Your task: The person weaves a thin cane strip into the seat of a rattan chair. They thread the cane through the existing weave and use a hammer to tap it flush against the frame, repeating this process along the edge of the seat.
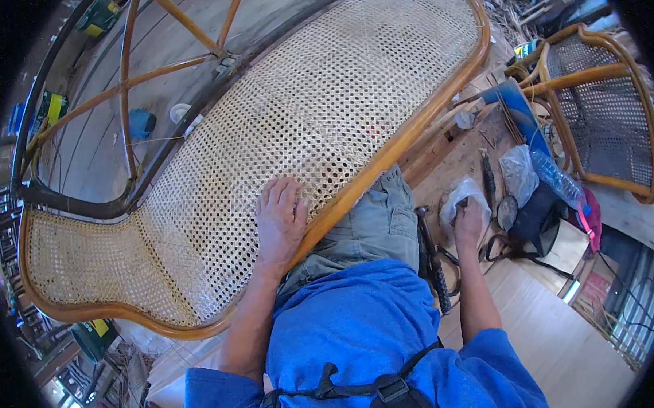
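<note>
Cane seat (pixel 286 129), left hand (pixel 281 220) flat near rim (open), right hand (pixel 469 223) gripping white bag (pixel 465 192)

Cane panel (pixel 271 143) lies across the lap, left hand (pixel 280 220) flat on its near edge. Right hand (pixel 468 221) on a bag (pixel 465 192) on the floor to the right; bottle (pixel 554 177) just beyond, chair (pixel 601 114) behind it.
</note>
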The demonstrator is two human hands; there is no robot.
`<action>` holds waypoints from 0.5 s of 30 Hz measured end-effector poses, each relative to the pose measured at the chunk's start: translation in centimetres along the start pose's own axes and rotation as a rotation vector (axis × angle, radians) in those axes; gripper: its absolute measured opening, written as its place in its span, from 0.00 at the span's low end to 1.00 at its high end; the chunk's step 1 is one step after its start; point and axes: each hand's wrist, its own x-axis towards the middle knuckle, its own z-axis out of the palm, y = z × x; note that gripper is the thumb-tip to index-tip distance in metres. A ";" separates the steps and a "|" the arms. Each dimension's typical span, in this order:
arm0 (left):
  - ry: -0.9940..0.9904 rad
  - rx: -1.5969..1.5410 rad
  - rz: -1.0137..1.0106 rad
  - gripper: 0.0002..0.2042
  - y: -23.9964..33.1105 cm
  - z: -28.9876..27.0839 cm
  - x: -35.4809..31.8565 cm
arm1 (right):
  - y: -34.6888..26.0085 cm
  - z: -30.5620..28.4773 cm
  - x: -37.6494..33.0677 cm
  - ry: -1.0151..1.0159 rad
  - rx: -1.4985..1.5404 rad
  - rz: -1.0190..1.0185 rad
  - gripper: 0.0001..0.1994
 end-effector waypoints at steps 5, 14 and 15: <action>0.000 -0.006 -0.009 0.15 -0.3 0.0 -0.1 | -0.6 -0.7 1.3 -0.121 -0.070 0.006 0.11; -0.015 -0.045 -0.028 0.15 -0.6 -0.1 -0.3 | -0.6 -5.2 1.3 -0.292 0.024 0.065 0.06; -0.010 -0.055 -0.026 0.15 -0.5 0.0 -0.2 | -0.9 -5.8 1.5 -0.376 0.045 0.145 0.06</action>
